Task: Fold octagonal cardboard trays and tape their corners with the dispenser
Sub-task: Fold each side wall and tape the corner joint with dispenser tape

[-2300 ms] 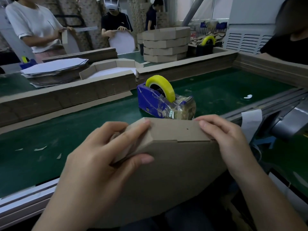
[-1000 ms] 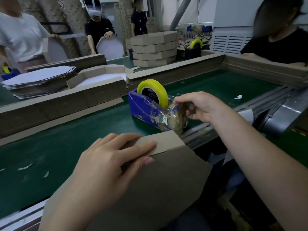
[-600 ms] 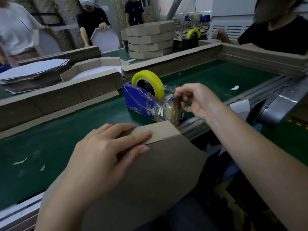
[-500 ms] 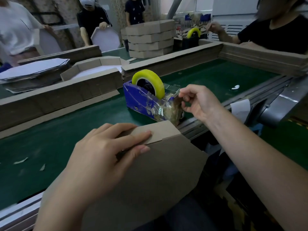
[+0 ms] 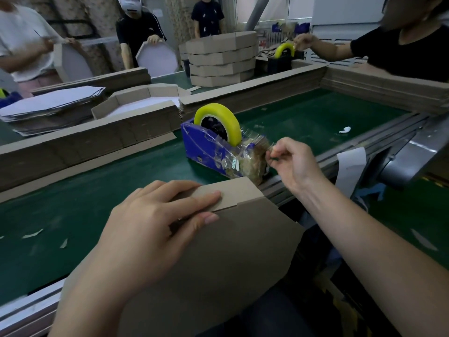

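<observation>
Moved my right grip (image 5: 291,164) off the tray (image 5: 230,251) to the dispenser (image 5: 206,147), pinching tape (image 5: 254,138) now; left grip (image 5: 155,215) clamps the folded corner (image 5: 235,193), nothing taped there yet.

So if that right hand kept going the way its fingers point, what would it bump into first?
Probably the tape dispenser, its tape-covered front end: the right hand sits right beside it.
</observation>
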The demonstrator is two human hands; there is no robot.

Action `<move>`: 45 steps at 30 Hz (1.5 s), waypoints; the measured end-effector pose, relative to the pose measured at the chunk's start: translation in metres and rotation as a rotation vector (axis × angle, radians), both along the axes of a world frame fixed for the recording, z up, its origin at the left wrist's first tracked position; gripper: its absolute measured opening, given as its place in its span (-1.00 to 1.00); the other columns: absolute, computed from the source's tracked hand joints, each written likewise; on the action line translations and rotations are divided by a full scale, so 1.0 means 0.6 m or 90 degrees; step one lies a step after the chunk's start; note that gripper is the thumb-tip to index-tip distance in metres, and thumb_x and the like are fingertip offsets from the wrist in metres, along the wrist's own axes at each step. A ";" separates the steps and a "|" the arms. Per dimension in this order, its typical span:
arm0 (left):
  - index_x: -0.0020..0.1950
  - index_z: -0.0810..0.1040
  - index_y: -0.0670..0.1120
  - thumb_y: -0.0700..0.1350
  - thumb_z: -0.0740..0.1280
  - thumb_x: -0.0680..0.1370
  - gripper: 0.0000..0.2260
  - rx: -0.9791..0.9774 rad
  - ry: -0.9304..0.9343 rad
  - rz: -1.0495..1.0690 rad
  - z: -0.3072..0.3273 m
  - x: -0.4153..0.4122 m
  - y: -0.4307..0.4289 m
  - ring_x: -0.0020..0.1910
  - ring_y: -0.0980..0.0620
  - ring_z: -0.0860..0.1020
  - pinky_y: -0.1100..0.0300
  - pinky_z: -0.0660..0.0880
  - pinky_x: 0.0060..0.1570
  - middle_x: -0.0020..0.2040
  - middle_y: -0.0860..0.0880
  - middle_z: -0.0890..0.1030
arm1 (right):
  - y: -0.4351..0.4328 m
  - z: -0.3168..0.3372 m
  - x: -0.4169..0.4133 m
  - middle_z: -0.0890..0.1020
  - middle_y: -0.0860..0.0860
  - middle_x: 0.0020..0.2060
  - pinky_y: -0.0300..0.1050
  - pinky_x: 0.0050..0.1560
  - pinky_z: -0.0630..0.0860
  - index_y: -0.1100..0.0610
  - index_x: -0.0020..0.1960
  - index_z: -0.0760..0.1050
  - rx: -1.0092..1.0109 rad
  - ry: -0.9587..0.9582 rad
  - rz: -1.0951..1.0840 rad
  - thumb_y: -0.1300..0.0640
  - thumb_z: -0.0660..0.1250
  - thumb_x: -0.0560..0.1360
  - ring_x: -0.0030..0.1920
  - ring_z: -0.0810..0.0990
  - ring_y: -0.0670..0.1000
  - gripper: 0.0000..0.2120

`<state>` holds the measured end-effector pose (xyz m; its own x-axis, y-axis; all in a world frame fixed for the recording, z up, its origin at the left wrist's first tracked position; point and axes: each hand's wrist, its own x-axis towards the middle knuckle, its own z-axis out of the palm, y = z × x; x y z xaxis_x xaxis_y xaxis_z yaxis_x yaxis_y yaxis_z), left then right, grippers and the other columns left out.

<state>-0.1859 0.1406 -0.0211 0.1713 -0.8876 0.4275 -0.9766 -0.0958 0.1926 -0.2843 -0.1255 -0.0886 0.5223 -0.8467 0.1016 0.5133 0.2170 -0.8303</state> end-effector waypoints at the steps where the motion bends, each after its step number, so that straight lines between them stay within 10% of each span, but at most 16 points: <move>1: 0.18 0.64 0.18 0.19 0.15 0.53 -0.65 -0.002 0.002 0.000 -0.001 0.000 0.000 0.02 0.02 0.60 0.03 0.56 -0.13 0.11 0.14 0.63 | 0.001 -0.001 -0.001 0.43 -0.01 -0.52 -0.15 -0.19 0.45 0.10 -0.60 0.42 -0.022 0.012 -0.002 0.35 0.22 0.28 -0.39 0.45 -0.06 -0.68; 9: 0.13 0.66 0.16 0.18 0.18 0.52 -0.66 -0.029 0.002 0.000 -0.002 -0.002 0.001 0.00 0.03 0.61 0.00 0.57 -0.12 0.09 0.16 0.64 | -0.024 -0.001 -0.059 0.35 -0.02 -0.30 -0.17 -0.18 0.29 0.14 -0.47 0.45 -0.456 0.557 -0.226 0.25 0.46 0.39 -0.30 0.40 -0.10 -0.69; 20: 0.06 0.63 0.09 0.13 0.20 0.50 -0.71 -0.012 0.040 -0.023 0.000 0.004 0.006 0.08 0.02 0.59 -0.07 0.55 -0.05 0.15 0.17 0.61 | 0.260 0.050 -0.077 0.49 -0.15 -0.50 -0.42 -0.42 0.26 0.13 -0.21 0.67 -0.414 0.130 -0.084 0.01 0.39 0.42 -0.47 0.38 -0.23 -0.81; 29: 0.15 0.65 0.03 0.13 0.18 0.53 -0.65 0.008 0.050 -0.052 -0.003 0.010 0.007 0.14 0.01 0.57 -0.11 0.53 -0.01 0.23 0.12 0.59 | 0.309 0.018 -0.040 0.33 -0.07 -0.65 -0.40 -0.56 0.17 0.10 -0.27 0.68 -0.093 0.090 -0.033 -0.03 0.45 0.33 -0.62 0.24 -0.16 -0.80; 45: 0.12 0.49 0.20 0.10 0.17 0.54 -0.80 0.021 0.058 -0.076 0.004 -0.001 0.013 0.15 0.10 0.51 -0.07 0.50 0.00 0.20 0.24 0.53 | 0.321 0.021 -0.050 0.39 0.03 -0.66 -0.37 -0.57 0.20 0.11 -0.35 0.66 -0.008 0.172 -0.022 -0.21 0.39 0.17 -0.64 0.28 -0.13 -0.63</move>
